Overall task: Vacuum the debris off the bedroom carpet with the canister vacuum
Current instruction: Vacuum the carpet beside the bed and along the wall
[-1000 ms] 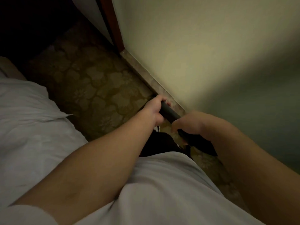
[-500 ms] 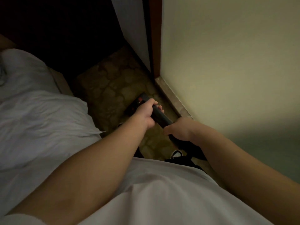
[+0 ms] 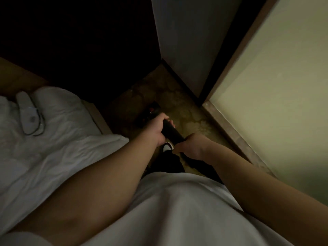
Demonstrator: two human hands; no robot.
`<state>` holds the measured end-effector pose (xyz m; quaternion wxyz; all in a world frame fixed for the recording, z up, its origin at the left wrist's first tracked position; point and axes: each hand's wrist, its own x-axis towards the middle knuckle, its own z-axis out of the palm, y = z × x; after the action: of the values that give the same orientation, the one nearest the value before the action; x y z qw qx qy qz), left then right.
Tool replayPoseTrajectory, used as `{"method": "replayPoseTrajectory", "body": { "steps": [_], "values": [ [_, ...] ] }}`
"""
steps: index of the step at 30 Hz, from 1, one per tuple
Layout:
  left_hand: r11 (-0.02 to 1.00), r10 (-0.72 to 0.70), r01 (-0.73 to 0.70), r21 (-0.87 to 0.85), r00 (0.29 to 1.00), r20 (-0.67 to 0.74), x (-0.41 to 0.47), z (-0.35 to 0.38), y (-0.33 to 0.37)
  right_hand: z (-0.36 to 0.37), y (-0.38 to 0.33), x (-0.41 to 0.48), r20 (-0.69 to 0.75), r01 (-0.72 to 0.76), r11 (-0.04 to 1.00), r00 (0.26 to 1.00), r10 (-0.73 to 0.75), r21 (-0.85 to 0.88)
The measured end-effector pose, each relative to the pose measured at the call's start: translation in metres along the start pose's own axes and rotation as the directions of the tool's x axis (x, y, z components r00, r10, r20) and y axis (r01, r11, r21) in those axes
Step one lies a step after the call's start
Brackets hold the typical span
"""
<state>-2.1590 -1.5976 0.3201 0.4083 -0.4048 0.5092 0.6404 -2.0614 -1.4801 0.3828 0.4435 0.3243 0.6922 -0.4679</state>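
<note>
Black vacuum wand [image 3: 173, 133] sits clamped in both fists, left hand [image 3: 156, 129] ahead, right hand [image 3: 191, 146] behind, its dark head [image 3: 150, 112] down on the patterned carpet [image 3: 193, 119] between bed [image 3: 53, 139] and wall [image 3: 266, 86] — no debris shows in this gloom, so the job looks midway at best.

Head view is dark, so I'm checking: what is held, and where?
The black vacuum wand: left hand grips it farther down the tube, right hand nearer the body.
</note>
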Motion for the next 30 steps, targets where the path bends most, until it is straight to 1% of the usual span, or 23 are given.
{"method": "replayPoseTrajectory", "body": {
  "steps": [5,9,12,16,18,21,23,26,28,30],
  "values": [
    [0.997,0.054,-0.055,0.051,0.998,0.016,0.018,-0.032,0.075,0.016,-0.075,0.029,0.009,0.009,1.0,1.0,-0.009,-0.001],
    [0.993,0.098,-0.099,0.061,0.995,0.016,0.038,-0.051,0.126,0.031,-0.124,0.062,-0.024,0.015,1.0,1.0,-0.015,0.004],
    [0.992,0.089,-0.09,0.094,0.996,0.018,0.054,-0.062,0.156,0.042,-0.156,0.084,-0.036,0.007,1.0,0.999,-0.007,-0.011],
    [0.983,0.119,-0.118,0.14,0.993,-0.003,0.088,-0.071,0.203,0.05,-0.201,0.122,-0.034,-0.015,0.996,0.999,0.018,0.088],
    [0.977,0.133,-0.125,0.173,0.99,-0.037,0.11,-0.079,0.222,0.058,-0.222,0.146,-0.014,-0.024,0.995,1.0,0.025,0.102],
    [0.974,0.127,-0.108,0.197,0.988,-0.087,0.138,-0.1,0.234,0.079,-0.244,0.176,0.029,-0.038,0.994,0.999,0.035,0.1],
    [0.97,0.13,-0.107,0.217,0.987,-0.093,0.145,-0.116,0.232,0.097,-0.245,0.182,0.066,-0.055,0.992,0.997,0.048,0.11],
    [0.98,0.078,-0.056,0.192,0.991,-0.107,0.138,-0.137,0.216,0.122,-0.234,0.172,0.067,-0.039,0.999,0.997,0.039,-0.007],
    [0.985,0.051,-0.03,0.167,0.991,-0.126,0.132,-0.146,0.2,0.128,-0.225,0.161,0.045,-0.022,0.998,0.999,0.025,-0.064],
    [0.989,0.036,-0.019,0.144,0.993,-0.116,0.124,-0.146,0.187,0.127,-0.215,0.147,0.052,0.012,0.994,0.999,-0.006,-0.107]
  ]
}}
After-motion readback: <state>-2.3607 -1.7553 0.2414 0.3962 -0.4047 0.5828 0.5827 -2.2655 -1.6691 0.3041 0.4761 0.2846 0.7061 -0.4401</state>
